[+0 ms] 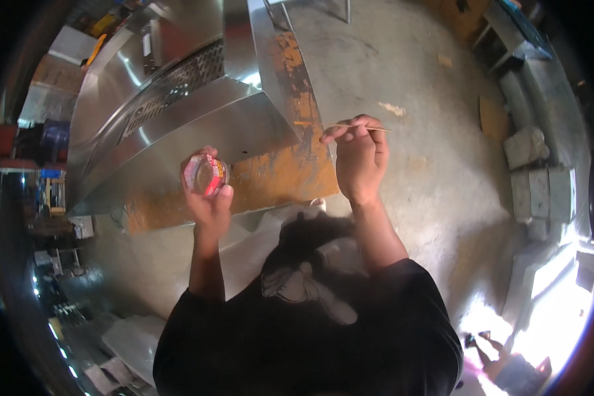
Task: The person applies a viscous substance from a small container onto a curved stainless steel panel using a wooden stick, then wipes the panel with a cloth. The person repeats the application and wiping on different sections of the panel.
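My left hand (208,198) holds a small round open tin (206,175) with a red and pink rim, its mouth facing up at me. My right hand (361,157) pinches a thin stick-like brush (346,126) that lies level, its tip touching the edge of a large stainless steel hood-shaped piece (198,119). An orange-brown coating (290,158) covers the hood's lower flange and its upright corner strip right by the brush tip. My black shirt fills the lower middle of the view.
The hood piece rests on a bare concrete floor (416,72). Concrete blocks (534,178) lie at the right, a metal shelf frame (515,33) at the upper right. Clutter and sheets of paper (132,336) sit at the lower left. Bright daylight enters at the lower right.
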{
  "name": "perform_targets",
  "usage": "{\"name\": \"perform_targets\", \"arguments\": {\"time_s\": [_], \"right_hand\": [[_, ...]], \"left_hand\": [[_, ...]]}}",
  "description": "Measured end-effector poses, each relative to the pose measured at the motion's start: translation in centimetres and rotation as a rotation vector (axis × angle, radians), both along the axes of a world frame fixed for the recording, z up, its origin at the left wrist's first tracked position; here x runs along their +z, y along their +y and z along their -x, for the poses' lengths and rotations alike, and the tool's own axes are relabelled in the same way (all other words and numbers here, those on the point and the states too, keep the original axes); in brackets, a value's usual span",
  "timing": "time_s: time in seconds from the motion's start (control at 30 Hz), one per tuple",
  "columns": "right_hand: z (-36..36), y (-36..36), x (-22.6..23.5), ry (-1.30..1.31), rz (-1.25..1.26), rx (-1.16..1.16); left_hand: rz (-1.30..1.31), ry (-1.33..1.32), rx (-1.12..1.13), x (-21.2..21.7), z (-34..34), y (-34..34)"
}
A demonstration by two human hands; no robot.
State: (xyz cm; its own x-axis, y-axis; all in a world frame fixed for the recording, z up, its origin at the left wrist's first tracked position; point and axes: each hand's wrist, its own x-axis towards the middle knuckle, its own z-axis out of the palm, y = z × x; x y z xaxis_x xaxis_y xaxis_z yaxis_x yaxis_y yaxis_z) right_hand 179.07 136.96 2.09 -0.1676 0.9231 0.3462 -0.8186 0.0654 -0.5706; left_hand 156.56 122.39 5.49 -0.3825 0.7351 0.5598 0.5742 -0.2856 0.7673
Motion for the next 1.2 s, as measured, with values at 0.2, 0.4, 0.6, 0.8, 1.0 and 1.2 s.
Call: {"name": "perform_targets", "arguments": {"time_s": [0.2,0.4,0.6,0.8,1.0,1.2], "right_hand": [[5.1,-2.0,-1.1,-0.102,-0.122,-0.169],[7.1,-1.1,-0.8,0.136,0.242,-0.017],[7.4,-0.9,-0.2,0.179,0.263,-0.041],[7.6,-1.1,-0.1,0.148,0.232,-0.089],[7.8,-1.1,-0.5,0.189,0.224,-0.094],[8.0,-1.0,-1.2,0.242,0.189,-0.093]], "left_hand": [[-0.097,0.312,-0.096,-1.9,3.3,4.1],[-0.139,0.387,-0.114,-2.2,3.8,4.3],[-0.143,0.382,-0.112,-2.3,4.0,4.3],[-0.146,0.511,-0.088,-2.2,4.1,4.6],[-0.145,0.529,-0.102,-2.2,4.3,4.5],[-0.165,0.51,-0.134,-2.4,4.6,4.5]]}}
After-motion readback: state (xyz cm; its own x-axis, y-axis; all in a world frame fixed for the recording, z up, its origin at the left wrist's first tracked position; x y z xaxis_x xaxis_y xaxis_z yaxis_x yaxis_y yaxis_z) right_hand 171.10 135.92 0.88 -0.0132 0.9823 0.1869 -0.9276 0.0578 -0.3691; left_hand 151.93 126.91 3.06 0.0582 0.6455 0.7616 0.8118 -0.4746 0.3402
